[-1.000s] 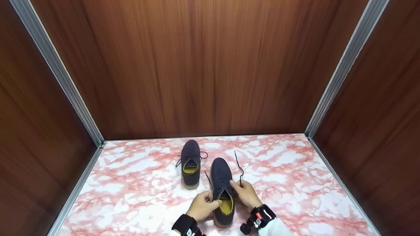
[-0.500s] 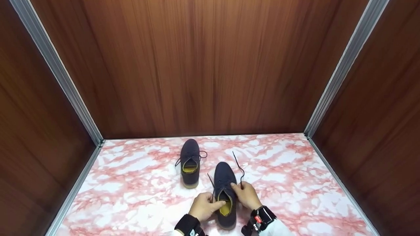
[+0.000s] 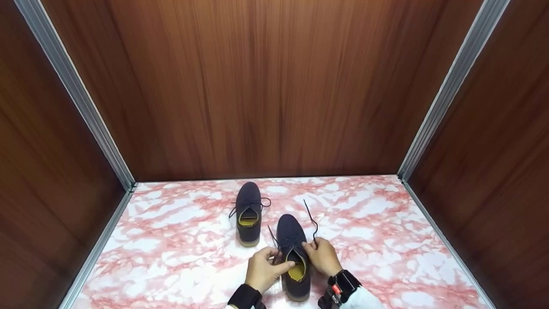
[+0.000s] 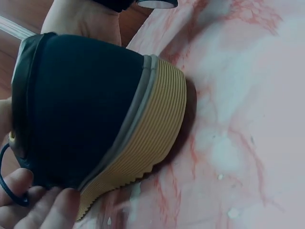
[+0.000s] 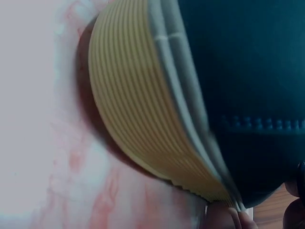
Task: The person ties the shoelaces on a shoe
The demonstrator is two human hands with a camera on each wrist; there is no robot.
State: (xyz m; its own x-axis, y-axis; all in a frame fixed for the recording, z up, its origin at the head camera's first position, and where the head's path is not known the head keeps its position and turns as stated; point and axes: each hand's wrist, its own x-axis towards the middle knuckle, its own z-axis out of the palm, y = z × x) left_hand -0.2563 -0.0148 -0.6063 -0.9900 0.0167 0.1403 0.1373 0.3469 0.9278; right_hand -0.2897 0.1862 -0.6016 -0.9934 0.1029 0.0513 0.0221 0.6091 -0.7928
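A dark navy lace-up shoe (image 3: 288, 227) with a yellow insole and ribbed tan sole stands between both hands, toe pointing away. My left hand (image 3: 262, 270) holds its left side, thumb over the opening and fingers outside. In the left wrist view, a dark shoelace (image 4: 5, 183) loops by those fingers (image 4: 62, 210). My right hand (image 3: 324, 257) grips the other side, thumb on the upper; its fingertips (image 5: 221, 214) show at the sole edge in the right wrist view. One loose lace end (image 3: 309, 212) runs forward from the right hand, another (image 3: 272, 235) from the left.
The matching shoe (image 3: 248, 214) stands farther back to the left, its lace tied in a bow. A pink-and-white marbled surface (image 3: 180, 257) lies under both. Brown wood-grain panels (image 3: 266, 94) with grey metal corner strips (image 3: 77, 86) enclose the back and sides.
The held shoe has shifted slightly nearer and to the right, still between both hands. The left hand has moved a little right with it. The other shoe has stayed in place.
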